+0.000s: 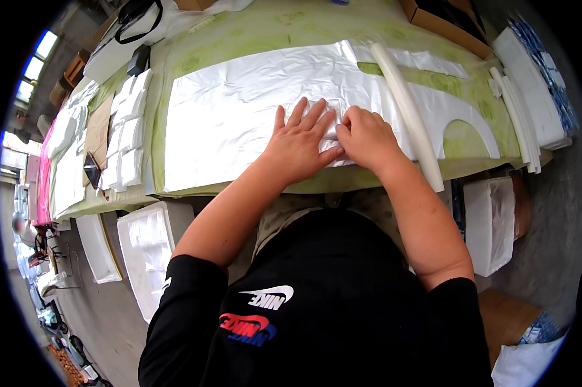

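Observation:
A large sheet of thin, whitish, shiny plastic film [220,122] lies spread over the table in front of me, wrinkled around my hands. My left hand [297,145] is open, palm down on the film with its fingers spread. Just to its right, my right hand [369,137] is closed, its fingers bent and pinching at the film; the fingertips are partly hidden. Right of that hand, a long white tube-like roll [407,116] lies slanting across the film and sticks out past the table's near edge.
Stacks of folded white packets [128,122] and a brown cardboard piece [97,132] lie on the left of the green-patterned table cover [271,29]. An open cardboard box [449,29] stands at the far right. White bins [150,248] are below the near edge. More white rolls [516,122] lie at the right end.

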A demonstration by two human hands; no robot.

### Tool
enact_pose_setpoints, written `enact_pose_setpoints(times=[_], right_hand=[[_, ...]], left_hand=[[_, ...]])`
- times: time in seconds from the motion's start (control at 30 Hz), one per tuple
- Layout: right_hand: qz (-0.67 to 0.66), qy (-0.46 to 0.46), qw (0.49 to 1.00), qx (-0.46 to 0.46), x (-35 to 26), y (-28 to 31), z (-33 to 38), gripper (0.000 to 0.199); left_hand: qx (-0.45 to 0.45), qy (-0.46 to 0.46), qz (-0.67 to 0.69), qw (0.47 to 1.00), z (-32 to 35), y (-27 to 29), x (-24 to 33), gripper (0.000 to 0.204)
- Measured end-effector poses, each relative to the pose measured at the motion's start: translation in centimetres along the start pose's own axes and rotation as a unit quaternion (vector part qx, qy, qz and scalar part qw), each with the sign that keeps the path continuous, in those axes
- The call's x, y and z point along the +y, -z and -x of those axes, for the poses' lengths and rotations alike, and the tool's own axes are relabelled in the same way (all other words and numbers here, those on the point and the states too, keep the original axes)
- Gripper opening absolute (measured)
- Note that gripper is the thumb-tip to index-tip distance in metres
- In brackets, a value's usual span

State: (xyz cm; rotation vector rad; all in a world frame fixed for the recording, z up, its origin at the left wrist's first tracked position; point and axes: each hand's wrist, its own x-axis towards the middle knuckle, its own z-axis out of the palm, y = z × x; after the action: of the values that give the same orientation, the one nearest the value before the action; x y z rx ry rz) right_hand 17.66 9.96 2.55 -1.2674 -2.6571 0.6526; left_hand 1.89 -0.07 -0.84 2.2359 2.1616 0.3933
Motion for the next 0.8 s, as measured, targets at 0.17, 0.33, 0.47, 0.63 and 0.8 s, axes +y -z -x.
enact_pose_setpoints(times=[0.17,0.33,0.47,0.63,0.8], right_hand=[[0.018,0.028,0.998,0.048,0.4,-0.7,-0.1,0.052],[0.018,0.012,0.999,-0.048,0.0,1.4,-1.1,0.059],[0.003,0.006,0.998,-0.055,-0.5,1.6,-0.8,0.059],[0.007,0.111,0.993,-0.045,-0.9,0.7,4.0,0.043],[-0.271,0.079,0.958,0.048,-1.6,-1.6,8.3,0.029]], left_hand=[[0.024,0.018,-0.003,1.0,-0.4,0.4,0.6,0.073],[0.095,-0.089,0.242,0.962,4.1,1.0,1.7,0.05],[-0.036,0.088,0.596,0.798,10.3,0.2,3.5,0.027],[-0.088,0.373,0.81,0.444,9.8,-2.3,3.3,0.049],[-0.028,0.347,0.864,0.363,9.1,-1.3,4.4,0.027]])
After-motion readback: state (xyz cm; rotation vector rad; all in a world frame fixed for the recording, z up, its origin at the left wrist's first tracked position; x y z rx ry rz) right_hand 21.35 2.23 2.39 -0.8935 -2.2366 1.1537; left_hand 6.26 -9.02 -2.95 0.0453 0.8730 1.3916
